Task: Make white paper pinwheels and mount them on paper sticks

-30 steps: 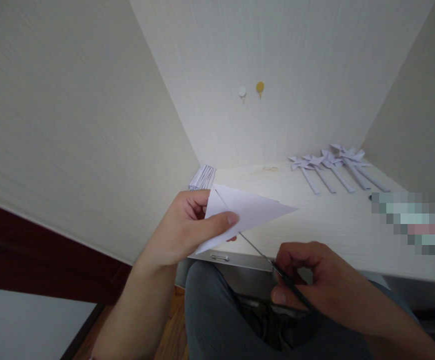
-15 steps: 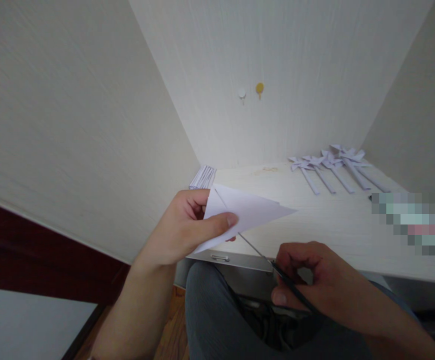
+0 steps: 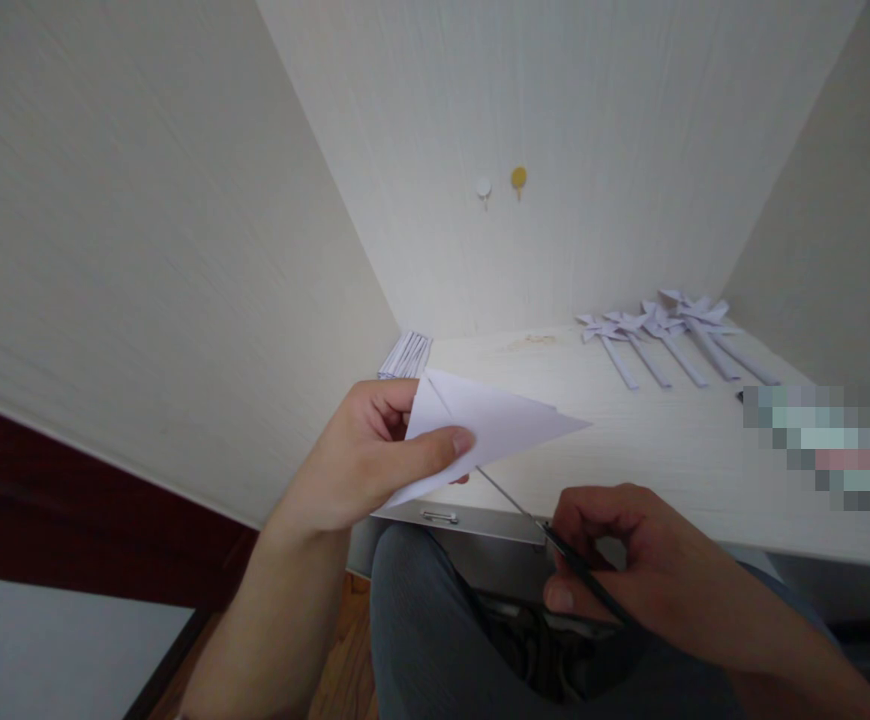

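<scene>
My left hand pinches a folded white sheet of paper, thumb on top and fingers beneath. The folded sheet is roughly triangular, its point facing right, and a thin slit or crease line runs near its upper left corner. In my right hand is a pair of scissors with black handles. Their thin metal blade reaches up and left to the paper's lower edge, by my left thumb; the blade's tip is hidden behind the paper.
Several white paper pinwheels lie at the back right of the white desk. A stack of paper strips sits in the back left corner. At right is a blurred-out object. Two hooks, white and yellow, are on the wall.
</scene>
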`<state>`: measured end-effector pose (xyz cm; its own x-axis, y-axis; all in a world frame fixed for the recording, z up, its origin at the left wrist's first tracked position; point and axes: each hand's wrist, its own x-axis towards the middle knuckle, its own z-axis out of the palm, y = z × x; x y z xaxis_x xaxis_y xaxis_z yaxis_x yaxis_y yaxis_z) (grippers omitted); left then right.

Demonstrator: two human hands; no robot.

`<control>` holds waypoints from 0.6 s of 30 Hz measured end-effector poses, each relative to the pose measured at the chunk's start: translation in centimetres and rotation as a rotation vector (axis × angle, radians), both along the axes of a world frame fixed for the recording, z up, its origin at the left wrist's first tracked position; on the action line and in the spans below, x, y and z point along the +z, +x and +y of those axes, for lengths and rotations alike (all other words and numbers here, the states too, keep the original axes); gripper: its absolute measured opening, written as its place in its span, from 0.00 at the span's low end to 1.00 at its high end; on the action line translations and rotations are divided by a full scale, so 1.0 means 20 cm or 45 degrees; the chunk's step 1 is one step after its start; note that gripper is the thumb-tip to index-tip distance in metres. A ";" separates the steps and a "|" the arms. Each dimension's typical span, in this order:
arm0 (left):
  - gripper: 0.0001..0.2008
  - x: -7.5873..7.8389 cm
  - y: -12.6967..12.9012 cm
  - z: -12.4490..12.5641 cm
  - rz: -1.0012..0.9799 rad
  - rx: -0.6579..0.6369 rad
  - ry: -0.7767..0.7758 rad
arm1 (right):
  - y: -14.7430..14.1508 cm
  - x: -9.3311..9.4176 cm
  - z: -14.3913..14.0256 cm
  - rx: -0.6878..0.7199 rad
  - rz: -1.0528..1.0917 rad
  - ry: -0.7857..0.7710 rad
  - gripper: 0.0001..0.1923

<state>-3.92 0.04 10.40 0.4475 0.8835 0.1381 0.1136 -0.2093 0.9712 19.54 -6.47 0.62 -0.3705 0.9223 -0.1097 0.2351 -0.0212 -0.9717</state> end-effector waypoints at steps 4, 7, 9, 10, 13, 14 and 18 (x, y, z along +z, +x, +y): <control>0.07 0.00 0.00 0.00 0.005 -0.013 -0.013 | 0.00 0.00 0.00 0.015 0.009 -0.010 0.20; 0.07 0.00 0.01 0.00 0.018 -0.018 -0.031 | 0.00 0.01 0.00 0.014 0.012 -0.023 0.21; 0.07 0.00 0.01 0.00 0.033 -0.032 -0.037 | 0.00 0.02 0.00 0.011 0.005 -0.020 0.20; 0.07 0.01 0.01 0.00 0.043 -0.041 -0.040 | 0.00 0.02 0.00 0.010 0.002 -0.019 0.20; 0.06 0.02 0.01 0.01 0.064 -0.059 -0.054 | 0.00 0.02 0.00 0.013 0.004 -0.028 0.20; 0.06 0.02 0.01 0.01 0.066 -0.063 -0.060 | 0.00 0.02 0.00 0.013 0.005 -0.029 0.20; 0.04 0.02 0.01 0.02 0.050 -0.083 -0.088 | 0.00 0.01 0.00 0.010 -0.007 -0.016 0.20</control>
